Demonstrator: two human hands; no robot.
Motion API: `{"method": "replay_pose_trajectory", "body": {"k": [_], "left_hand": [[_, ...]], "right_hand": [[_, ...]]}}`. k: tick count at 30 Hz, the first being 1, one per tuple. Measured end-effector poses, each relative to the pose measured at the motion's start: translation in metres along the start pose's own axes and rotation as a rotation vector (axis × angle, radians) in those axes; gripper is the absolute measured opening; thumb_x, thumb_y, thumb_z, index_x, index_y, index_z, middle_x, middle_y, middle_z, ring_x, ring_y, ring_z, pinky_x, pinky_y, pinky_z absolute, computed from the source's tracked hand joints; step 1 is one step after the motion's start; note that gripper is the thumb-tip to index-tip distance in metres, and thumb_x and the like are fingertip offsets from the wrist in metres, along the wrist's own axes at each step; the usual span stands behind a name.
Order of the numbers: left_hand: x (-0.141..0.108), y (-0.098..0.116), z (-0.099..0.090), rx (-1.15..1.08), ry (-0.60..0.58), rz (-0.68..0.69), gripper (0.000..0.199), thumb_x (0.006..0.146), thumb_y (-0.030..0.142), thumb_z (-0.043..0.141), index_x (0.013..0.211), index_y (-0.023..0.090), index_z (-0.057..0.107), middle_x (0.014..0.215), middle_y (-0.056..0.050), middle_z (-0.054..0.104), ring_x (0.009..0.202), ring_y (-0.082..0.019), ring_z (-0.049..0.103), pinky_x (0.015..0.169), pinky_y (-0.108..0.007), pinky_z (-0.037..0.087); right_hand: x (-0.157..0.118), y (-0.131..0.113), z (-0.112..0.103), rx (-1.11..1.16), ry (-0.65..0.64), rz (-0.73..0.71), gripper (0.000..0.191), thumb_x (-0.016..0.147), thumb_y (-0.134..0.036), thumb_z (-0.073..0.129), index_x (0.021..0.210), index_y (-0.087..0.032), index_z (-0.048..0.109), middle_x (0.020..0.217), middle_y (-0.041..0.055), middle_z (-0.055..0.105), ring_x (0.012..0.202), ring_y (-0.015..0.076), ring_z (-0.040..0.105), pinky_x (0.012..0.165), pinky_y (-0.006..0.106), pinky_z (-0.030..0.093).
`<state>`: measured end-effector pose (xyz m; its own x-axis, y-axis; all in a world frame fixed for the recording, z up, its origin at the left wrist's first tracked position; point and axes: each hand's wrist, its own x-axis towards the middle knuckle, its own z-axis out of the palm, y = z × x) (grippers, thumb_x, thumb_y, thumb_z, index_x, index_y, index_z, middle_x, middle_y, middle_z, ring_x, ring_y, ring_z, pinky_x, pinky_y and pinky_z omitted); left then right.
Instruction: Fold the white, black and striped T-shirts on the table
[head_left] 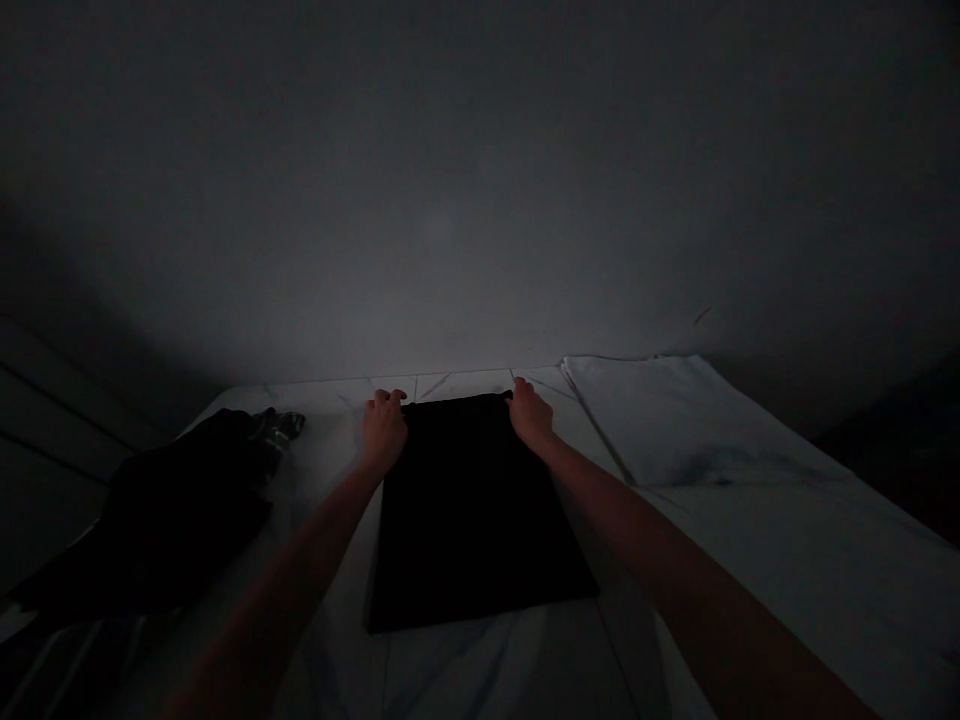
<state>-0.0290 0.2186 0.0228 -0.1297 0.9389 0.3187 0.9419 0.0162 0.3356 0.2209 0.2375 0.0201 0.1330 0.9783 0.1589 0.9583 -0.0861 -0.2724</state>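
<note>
A black cloth [476,510], flat and nearly rectangular, lies in front of me on a pale, marble-patterned surface [442,665]. It looks like a folded garment, but the dim light hides its kind. At its far left corner my left hand [385,428] has its fingers closed on the edge. My right hand [531,412] pinches the far right corner in the same way. Between the two hands the far edge runs almost straight. Both forearms reach in from the bottom of the view.
Dark crumpled clothes [180,510] lie in a heap on the left. On the right, a flat white cloth or pillow [652,400] lies near the back. A grey wall [435,220] rises behind the surface's far edge. The scene is very dark.
</note>
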Motion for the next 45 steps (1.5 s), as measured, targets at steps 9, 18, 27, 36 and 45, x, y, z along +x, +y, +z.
{"method": "replay_pose_trajectory", "body": {"k": [9, 18, 27, 36, 45], "left_hand": [[-0.07, 0.052, 0.02, 0.063, -0.143, 0.337, 0.053, 0.096, 0.035, 0.046, 0.146, 0.018, 0.045, 0.158, -0.014, 0.034, 0.144, -0.038, 0.029, 0.116, -0.06, 0.022], [-0.069, 0.014, 0.018, 0.148, -0.174, 0.113, 0.064, 0.098, 0.049, 0.038, 0.153, 0.016, 0.034, 0.159, -0.017, 0.028, 0.147, -0.037, 0.024, 0.117, -0.055, 0.022], [-0.1, -0.008, -0.003, 0.113, -0.07, 0.018, 0.054, 0.097, 0.038, 0.044, 0.139, 0.005, 0.05, 0.146, -0.029, 0.044, 0.137, -0.037, 0.042, 0.109, -0.047, 0.035], [-0.059, 0.002, -0.019, -0.165, -0.237, -0.219, 0.037, 0.081, 0.02, 0.063, 0.118, 0.014, 0.061, 0.112, -0.012, 0.071, 0.107, -0.028, 0.067, 0.088, -0.033, 0.051], [-0.048, 0.001, -0.005, -0.54, -0.229, -0.001, 0.061, 0.072, 0.016, 0.066, 0.132, 0.019, 0.057, 0.135, -0.008, 0.062, 0.129, -0.029, 0.054, 0.107, -0.034, 0.045]], "right_hand": [[-0.048, -0.023, 0.014, -0.049, -0.061, -0.314, 0.055, 0.101, -0.048, 0.037, 0.15, -0.023, 0.039, 0.162, 0.014, 0.024, 0.146, 0.0331, 0.025, 0.114, 0.053, 0.024], [-0.042, -0.008, 0.02, -0.048, -0.199, -0.255, 0.061, 0.101, -0.057, 0.028, 0.156, -0.03, 0.025, 0.164, 0.0132, 0.012, 0.15, 0.0272, 0.011, 0.118, 0.05, 0.013], [-0.108, 0.013, 0.005, 0.005, -0.03, -0.165, 0.055, 0.101, -0.037, 0.042, 0.146, -0.006, 0.041, 0.151, 0.0228, 0.041, 0.139, 0.0303, 0.039, 0.112, 0.041, 0.032], [-0.1, 0.017, -0.027, 0.184, -0.142, 0.126, 0.038, 0.092, -0.034, 0.062, 0.122, -0.011, 0.06, 0.119, 0.0194, 0.067, 0.113, 0.0289, 0.064, 0.087, 0.033, 0.049], [-0.083, 0.036, -0.02, 0.355, -0.074, 0.02, 0.03, 0.095, -0.027, 0.053, 0.121, -0.017, 0.063, 0.121, 0.0123, 0.069, 0.113, 0.0238, 0.063, 0.092, 0.03, 0.045]]}}
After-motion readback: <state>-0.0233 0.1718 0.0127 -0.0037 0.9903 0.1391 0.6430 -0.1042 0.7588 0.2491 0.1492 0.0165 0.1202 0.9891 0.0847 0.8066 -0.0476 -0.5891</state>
